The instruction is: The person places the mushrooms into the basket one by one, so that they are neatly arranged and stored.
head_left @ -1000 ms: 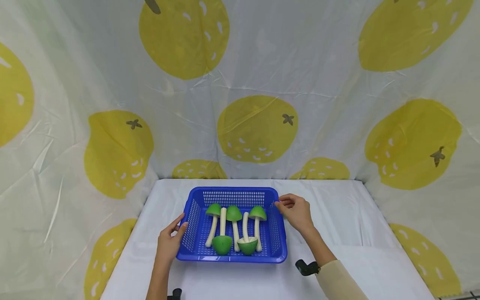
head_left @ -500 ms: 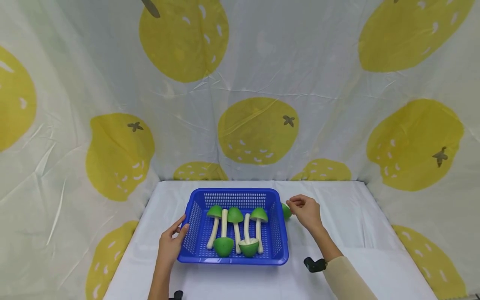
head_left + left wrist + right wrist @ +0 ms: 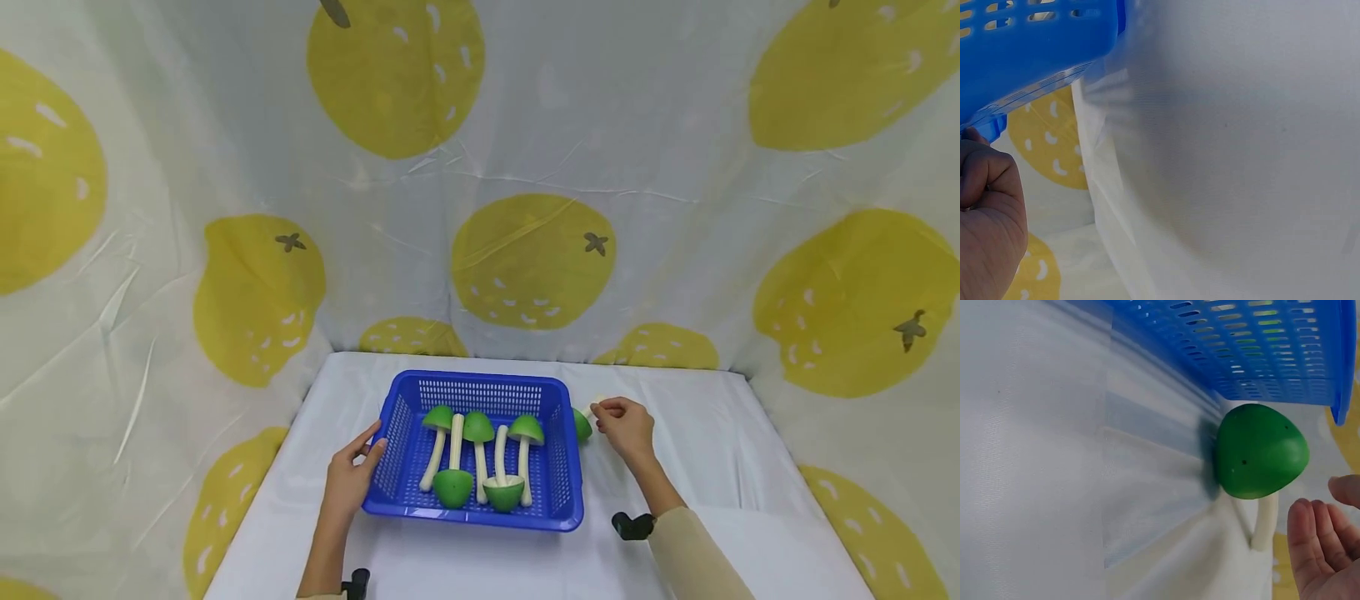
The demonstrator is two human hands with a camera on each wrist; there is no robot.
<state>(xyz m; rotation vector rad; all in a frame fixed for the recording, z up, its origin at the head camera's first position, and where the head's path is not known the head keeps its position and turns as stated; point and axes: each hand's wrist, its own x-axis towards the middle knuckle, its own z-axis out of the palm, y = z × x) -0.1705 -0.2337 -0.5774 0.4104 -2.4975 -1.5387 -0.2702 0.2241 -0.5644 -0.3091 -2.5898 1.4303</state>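
A blue plastic basket (image 3: 472, 514) holds several toy mushrooms (image 3: 452, 489) with green caps and white stems, laid side by side with caps facing alternate ways. My left hand (image 3: 352, 471) grips its left rim, thumb over the edge, fingers curled at the outer side in the left wrist view. Beyond the basket's right side lies another green-capped mushroom (image 3: 1261, 453), its pale stem (image 3: 1265, 522) pointing away from the basket. Close to that stem is my right hand (image 3: 627, 429). In the right wrist view its thumb and loosely bent fingers (image 3: 1307, 528) are apart, with nothing between them.
White cloth (image 3: 697, 467) covers the table. A white curtain printed with yellow lemons (image 3: 532, 262) rises at the back and both sides. A black wrist camera (image 3: 632, 527) sits on the right wrist, by a beige sleeve (image 3: 693, 554).
My right hand has left the basket's right rim and moved right, to the loose mushroom, which now shows more beside the basket. My left hand keeps its hold. The head view has shifted slightly.
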